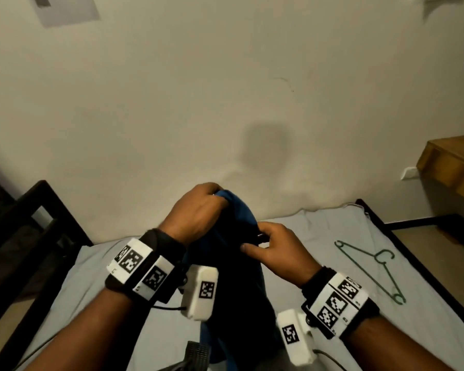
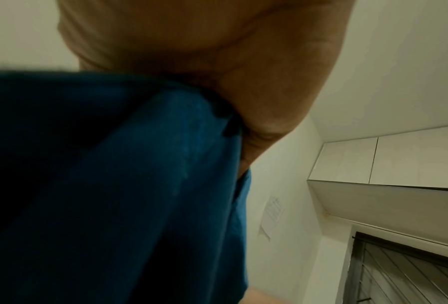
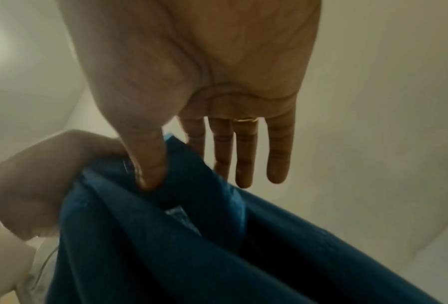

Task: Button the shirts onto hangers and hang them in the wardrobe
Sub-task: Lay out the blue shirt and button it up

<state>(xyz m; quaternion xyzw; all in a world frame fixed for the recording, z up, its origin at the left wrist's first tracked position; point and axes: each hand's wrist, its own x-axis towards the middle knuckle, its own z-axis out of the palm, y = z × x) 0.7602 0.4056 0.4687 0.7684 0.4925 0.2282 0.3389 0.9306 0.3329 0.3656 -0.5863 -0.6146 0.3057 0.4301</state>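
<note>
A dark blue shirt [image 1: 239, 212] hangs bunched above the bed, between my two hands. My left hand [image 1: 198, 210] grips its top edge in a fist; the left wrist view shows the palm [image 2: 217, 61] closed over the blue cloth [image 2: 139, 185]. My right hand [image 1: 276, 247] is just right of and below the left. It pinches a fold of the shirt [image 3: 165, 246] between thumb [image 3: 150, 164] and forefinger, while the other fingers stay straight. A green wire hanger [image 1: 373, 266] lies flat on the sheet, to the right of my right hand. No hanger shows inside the shirt.
The bed's grey sheet [image 1: 319, 236] fills the lower part of the head view, inside a black frame [image 1: 402, 236]. A plain wall stands close behind. A wooden piece of furniture [image 1: 456, 162] is at the right edge, and dark furniture [image 1: 16, 236] is on the left.
</note>
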